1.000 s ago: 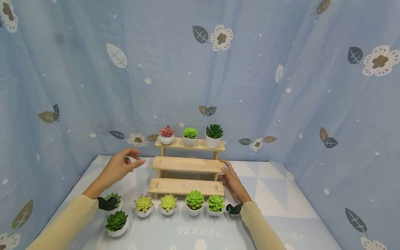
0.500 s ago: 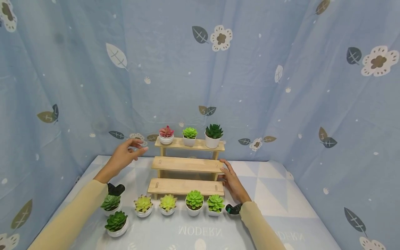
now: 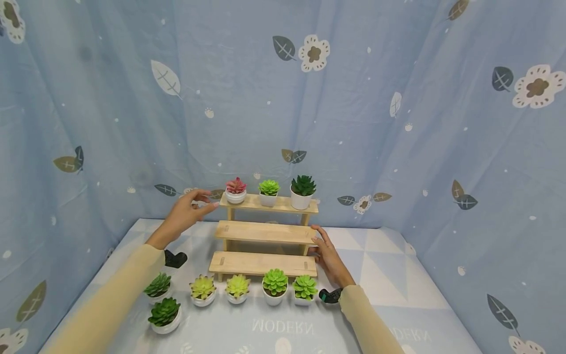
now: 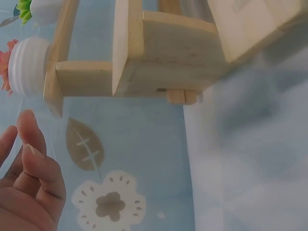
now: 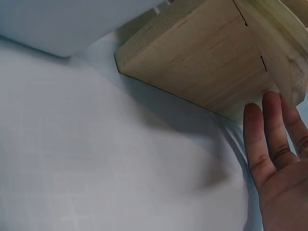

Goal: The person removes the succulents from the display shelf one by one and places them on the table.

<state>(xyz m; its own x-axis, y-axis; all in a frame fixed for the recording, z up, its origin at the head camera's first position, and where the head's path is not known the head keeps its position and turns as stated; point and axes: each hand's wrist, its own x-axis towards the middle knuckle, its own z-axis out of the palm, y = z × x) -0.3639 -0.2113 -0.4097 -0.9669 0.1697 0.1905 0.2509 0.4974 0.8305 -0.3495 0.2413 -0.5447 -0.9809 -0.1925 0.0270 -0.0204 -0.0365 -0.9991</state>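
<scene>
My left hand [image 3: 187, 212] is raised at the left end of the three-step wooden plant stand [image 3: 266, 232], fingers loosely bent with nothing between them. Close to its fingertips, a reddish-pink succulent in a ridged white pot [image 3: 236, 195] stands on the top step. In the left wrist view, that white pot [image 4: 30, 66] lies just beyond the fingers [image 4: 32, 130]. My right hand [image 3: 329, 255] rests against the stand's right side by the middle step. Its fingers [image 5: 254, 130] look nearly straight in the right wrist view, tips at the wooden side panel [image 5: 192, 62].
A light green succulent [image 3: 268, 193] and a dark green one [image 3: 302, 191] share the top step. Before the stand, several potted succulents [image 3: 275, 287] form a row. Two darker ones [image 3: 165, 314] sit front left. A blue patterned curtain [image 3: 247, 98] hangs behind.
My left hand has moved right and upward, toward the top step and its pink succulent. The right hand has stayed at the stand's side.
</scene>
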